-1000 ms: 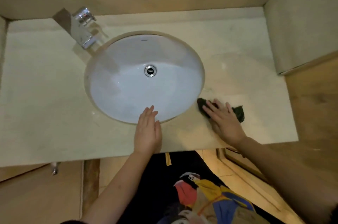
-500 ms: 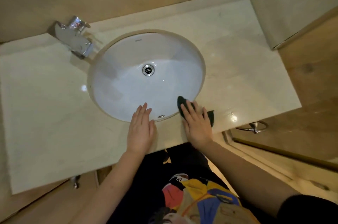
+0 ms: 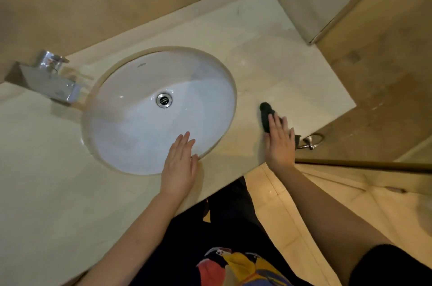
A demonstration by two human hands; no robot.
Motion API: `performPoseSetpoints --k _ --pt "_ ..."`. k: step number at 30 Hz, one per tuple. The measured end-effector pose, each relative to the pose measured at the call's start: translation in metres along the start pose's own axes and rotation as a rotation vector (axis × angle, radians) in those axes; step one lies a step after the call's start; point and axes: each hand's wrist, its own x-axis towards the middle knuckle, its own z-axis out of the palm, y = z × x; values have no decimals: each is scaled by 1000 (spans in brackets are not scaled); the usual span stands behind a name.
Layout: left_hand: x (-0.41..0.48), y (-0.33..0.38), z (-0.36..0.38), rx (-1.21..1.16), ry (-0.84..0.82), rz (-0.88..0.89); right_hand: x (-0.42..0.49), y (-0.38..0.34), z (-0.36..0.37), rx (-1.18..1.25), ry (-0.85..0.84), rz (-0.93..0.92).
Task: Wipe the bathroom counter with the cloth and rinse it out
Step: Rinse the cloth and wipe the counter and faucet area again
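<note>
The right hand lies flat, fingers straight, pressing the dark cloth on the counter. The cloth pokes out past the fingertips. The left hand lies flat too, fingers close together, tips over the white sink rim.

The dark cloth lies bunched on the pale, glossy stone counter, pressed beneath the straight fingers of the right hand, its far end protruding past the fingertips, well apart from the flat left hand.
</note>
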Motion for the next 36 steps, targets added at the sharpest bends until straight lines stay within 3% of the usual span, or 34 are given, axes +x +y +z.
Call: performPoseSetpoints --k 5,10,23,31,36 --pt "58 42 9 9 3 12 79 41 -32 -33 37 91" --pt "114 69 13 14 26 -13 155 48 -58 -87 2 25" --pt "174 45 -13 -4 202 -337 365 -76 -75 -170 -10 -277" --pt "155 10 -9 -45 222 -504 346 -140 -47 -183 7 -505" --pt "142 0 -13 -62 233 -517 313 -196 -18 -133 -35 -645"
